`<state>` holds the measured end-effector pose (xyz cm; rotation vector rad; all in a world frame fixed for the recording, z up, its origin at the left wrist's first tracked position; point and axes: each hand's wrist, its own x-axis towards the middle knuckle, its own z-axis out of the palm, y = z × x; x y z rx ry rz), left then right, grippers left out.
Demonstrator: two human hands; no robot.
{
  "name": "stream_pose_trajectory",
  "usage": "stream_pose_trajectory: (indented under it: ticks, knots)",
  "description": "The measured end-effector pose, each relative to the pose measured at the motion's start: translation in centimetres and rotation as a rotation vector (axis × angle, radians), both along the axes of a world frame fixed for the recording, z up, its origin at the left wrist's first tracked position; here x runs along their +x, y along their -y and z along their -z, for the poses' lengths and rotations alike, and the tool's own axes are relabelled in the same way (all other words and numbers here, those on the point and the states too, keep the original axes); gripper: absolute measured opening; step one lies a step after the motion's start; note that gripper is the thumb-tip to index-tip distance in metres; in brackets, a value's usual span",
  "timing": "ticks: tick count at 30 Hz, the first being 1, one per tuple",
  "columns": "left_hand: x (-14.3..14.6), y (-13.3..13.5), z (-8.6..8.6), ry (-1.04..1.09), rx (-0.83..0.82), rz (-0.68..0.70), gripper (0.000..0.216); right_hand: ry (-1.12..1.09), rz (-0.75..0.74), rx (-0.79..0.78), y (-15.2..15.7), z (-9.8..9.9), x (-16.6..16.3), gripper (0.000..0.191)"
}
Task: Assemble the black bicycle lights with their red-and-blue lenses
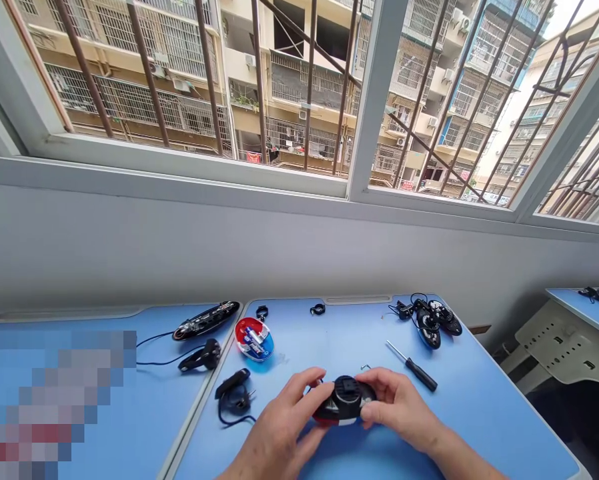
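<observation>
Near the front of the blue table, both hands hold a black oval device [348, 393] between them. It has a round ridged mount on top and a red and white lower rim. My left hand [292, 413] grips its left end, with the thumb along the top edge. At the right end, the fingers of my right hand [397, 403] are closed on the casing. Its underside is hidden. Farther back on the left lies an oval red and blue shell [254, 339] with what look like batteries inside. A small bent hex key [365, 367] shows just behind the device.
A screwdriver [412, 366] lies to the right, with black oval devices and cables [428, 323] behind it. Two small black ring clamps [317, 309] sit at the back. More black corded parts [235, 393] lie left. The wall [279, 240] and barred windows stand beyond.
</observation>
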<state>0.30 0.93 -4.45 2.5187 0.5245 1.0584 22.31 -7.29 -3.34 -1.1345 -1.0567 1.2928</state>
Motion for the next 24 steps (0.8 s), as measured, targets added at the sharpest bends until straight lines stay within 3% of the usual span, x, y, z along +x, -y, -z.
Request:
stream_pose_trajectory:
  ticks: [5,8,12,15,20,24]
  knots:
    - [-0.3,-0.4,0.5,-0.051,-0.067,-0.048,0.08,0.198,0.059,0.06,0.3,1.2,0.3,0.05]
    - [-0.2,-0.6,0.7,-0.091,-0.108,0.01,0.087,0.368,0.052,0.115,0.5,1.6,0.0,0.05]
    - [0.3,-0.2,0.0,-0.195,-0.212,0.152,0.065,0.556,0.03,0.205,0.5,1.7,-0.3,0.051]
    - [0.7,0.3,-1.3,-0.271,-0.283,0.15,0.05,0.712,0.013,0.277,0.7,1.6,-0.3,0.048]
    - [0.7,0.9,-2.6,-0.319,-0.285,0.111,0.045,0.905,-0.007,0.492,1.2,1.4,-0.2,0.053]
    - [0.4,1.3,-2.2,-0.283,-0.261,0.073,0.052,1.003,0.018,0.531,1.2,1.0,-0.3,0.038]
